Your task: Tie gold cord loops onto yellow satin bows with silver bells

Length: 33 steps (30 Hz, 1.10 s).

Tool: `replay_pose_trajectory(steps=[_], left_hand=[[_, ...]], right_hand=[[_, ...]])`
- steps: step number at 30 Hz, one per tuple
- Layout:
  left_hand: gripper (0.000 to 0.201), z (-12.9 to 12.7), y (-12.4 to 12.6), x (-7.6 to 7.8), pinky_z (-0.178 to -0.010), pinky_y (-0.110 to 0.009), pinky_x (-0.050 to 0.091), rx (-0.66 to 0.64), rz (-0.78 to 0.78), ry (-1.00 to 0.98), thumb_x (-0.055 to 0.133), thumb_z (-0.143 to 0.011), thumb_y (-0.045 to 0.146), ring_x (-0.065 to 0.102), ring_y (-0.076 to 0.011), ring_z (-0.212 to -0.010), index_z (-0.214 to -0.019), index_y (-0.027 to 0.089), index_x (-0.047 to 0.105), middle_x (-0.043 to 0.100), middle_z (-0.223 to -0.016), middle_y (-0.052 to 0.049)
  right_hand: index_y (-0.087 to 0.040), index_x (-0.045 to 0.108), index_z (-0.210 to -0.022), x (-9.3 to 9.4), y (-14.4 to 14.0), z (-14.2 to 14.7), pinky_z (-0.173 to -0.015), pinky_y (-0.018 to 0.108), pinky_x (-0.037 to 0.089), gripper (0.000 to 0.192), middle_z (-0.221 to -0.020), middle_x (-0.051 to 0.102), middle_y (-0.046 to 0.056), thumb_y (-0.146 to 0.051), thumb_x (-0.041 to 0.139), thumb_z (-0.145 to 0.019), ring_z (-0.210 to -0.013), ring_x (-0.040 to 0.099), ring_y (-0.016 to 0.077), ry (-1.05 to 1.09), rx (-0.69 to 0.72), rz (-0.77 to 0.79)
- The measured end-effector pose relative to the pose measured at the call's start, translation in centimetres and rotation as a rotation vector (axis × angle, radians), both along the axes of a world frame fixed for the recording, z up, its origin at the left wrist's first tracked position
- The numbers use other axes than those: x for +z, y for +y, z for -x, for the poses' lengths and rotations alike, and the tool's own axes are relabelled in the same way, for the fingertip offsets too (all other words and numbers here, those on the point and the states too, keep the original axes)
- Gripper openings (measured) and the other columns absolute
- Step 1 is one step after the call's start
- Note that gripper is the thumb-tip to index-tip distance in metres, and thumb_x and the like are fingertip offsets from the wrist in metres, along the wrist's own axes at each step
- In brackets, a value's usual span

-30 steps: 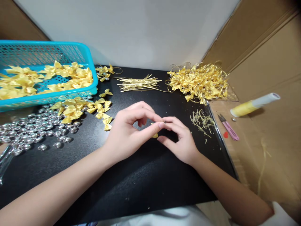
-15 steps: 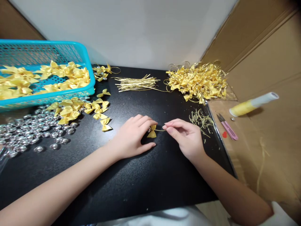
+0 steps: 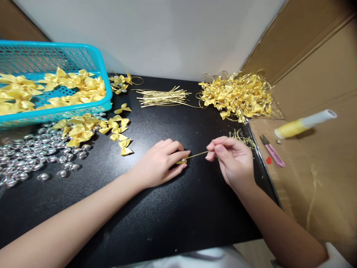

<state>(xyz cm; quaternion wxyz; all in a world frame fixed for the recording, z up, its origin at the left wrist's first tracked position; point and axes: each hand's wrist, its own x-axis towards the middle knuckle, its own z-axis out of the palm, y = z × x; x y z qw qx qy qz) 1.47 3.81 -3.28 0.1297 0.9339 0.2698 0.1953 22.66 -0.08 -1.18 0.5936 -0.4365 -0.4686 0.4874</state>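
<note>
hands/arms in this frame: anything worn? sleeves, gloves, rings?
Both arms are bare from wrist to past the elbow; no gloves, rings, watch or bracelets show on the left hand or right hand. Nails look short and unpainted. A white sleeve edge shows at the right upper arm, and pale clothing at the bottom edge.

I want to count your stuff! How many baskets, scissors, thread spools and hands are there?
Blue basket: 1
Pink scissors: 1
Yellow thread spool: 1
Hands: 2, the left hand and the right hand, both on one gold cord
Total: 5
</note>
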Motion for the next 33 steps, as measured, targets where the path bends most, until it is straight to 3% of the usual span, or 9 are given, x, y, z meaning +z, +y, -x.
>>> replay_pose_trajectory(steps=[5, 9, 14, 21, 24, 27, 30, 33], left_hand=[[0.027, 0.1, -0.1, -0.5, -0.071, -0.029, 0.046, -0.089, 0.017, -0.103, 0.049, -0.094, 0.015, 0.059, -0.0173, -0.078, -0.119, 0.015, 0.059, 0.069, -0.091, -0.007], [0.029, 0.0, -0.8, -0.1, -0.071, -0.023, 0.048, -0.008, 0.339, -0.336, 0.053, -0.091, 0.011, 0.061, -0.0121, -0.077, -0.12, 0.017, 0.055, 0.068, -0.091, -0.003], [0.004, 0.1, -1.5, 0.0, -0.063, -0.022, 0.045, 0.055, 0.695, -0.555, 0.052, -0.094, 0.017, 0.058, -0.01, -0.07, -0.096, 0.02, 0.053, 0.061, -0.082, 0.001], [0.009, 0.0, -1.3, 0.2, -0.063, -0.023, 0.042, 0.056, 0.762, -0.493, 0.052, -0.093, 0.017, 0.053, -0.0101, -0.068, -0.084, 0.018, 0.053, 0.059, -0.076, 0.001], [0.009, 0.0, -1.3, 0.3, -0.063, -0.023, 0.043, -0.017, 0.907, -0.527, 0.054, -0.092, 0.019, 0.054, -0.0107, -0.069, -0.083, 0.017, 0.053, 0.059, -0.077, 0.0], [0.013, -0.1, -1.3, 0.3, -0.067, -0.023, 0.045, -0.06, 1.08, -0.681, 0.057, -0.092, 0.02, 0.054, -0.0104, -0.072, -0.08, 0.018, 0.052, 0.059, -0.078, 0.0], [0.008, -0.3, -1.2, 0.4, -0.067, -0.021, 0.045, -0.011, 1.178, -0.793, 0.061, -0.089, 0.019, 0.056, -0.0093, -0.072, -0.082, 0.018, 0.058, 0.062, -0.078, 0.001], [0.008, -0.4, -1.1, 0.4, -0.067, -0.02, 0.044, 0.114, 1.203, -0.796, 0.062, -0.089, 0.021, 0.058, -0.0089, -0.073, -0.09, 0.018, 0.07, 0.068, -0.083, -0.001]], right_hand=[[-0.023, 0.073, -0.085, -0.1, 0.1, 0.1, -0.058, 0.023, 0.06, 0.013, -0.076, 0.072, -0.001, -0.034, 0.077, -0.079, -0.059, 0.069, 0.011, 0.018, -0.013, 0.016], [-0.024, 0.074, -0.085, -0.4, 0.4, 0.1, -0.058, 0.019, 0.06, 0.008, -0.074, 0.073, -0.003, -0.029, 0.077, -0.079, -0.06, 0.07, 0.009, 0.093, -0.014, -0.001], [-0.023, 0.073, -0.081, -0.3, 1.1, 0.0, -0.052, 0.016, 0.058, 0.011, -0.068, 0.071, -0.004, -0.029, 0.079, -0.075, -0.056, 0.068, 0.0086, 0.122, -0.14, 0.011], [-0.024, 0.072, -0.082, 0.4, 0.6, -0.2, -0.052, 0.016, 0.058, 0.008, -0.067, 0.07, -0.004, -0.029, 0.077, -0.078, -0.056, 0.069, 0.0089, 0.115, -0.101, 0.018], [-0.021, 0.071, -0.082, 0.0, 0.6, -0.2, -0.054, 0.018, 0.059, 0.013, -0.069, 0.07, -0.003, -0.03, 0.078, -0.076, -0.059, 0.07, 0.0102, 0.088, -0.166, 0.057], [-0.019, 0.071, -0.083, -0.8, 1.0, -0.1, -0.056, 0.02, 0.059, 0.019, -0.07, 0.07, -0.001, -0.032, 0.08, -0.073, -0.061, 0.071, 0.0113, 0.082, -0.222, 0.168], [-0.018, 0.071, -0.082, -1.3, 1.4, -0.2, -0.056, 0.02, 0.058, 0.023, -0.069, 0.07, -0.001, -0.033, 0.082, -0.07, -0.061, 0.07, 0.0112, 0.11, -0.224, 0.249], [-0.019, 0.071, -0.082, -1.2, 1.3, -0.3, -0.052, 0.018, 0.055, 0.02, -0.065, 0.067, -0.002, -0.032, 0.081, -0.071, -0.055, 0.065, 0.0085, 0.138, -0.212, 0.188]])
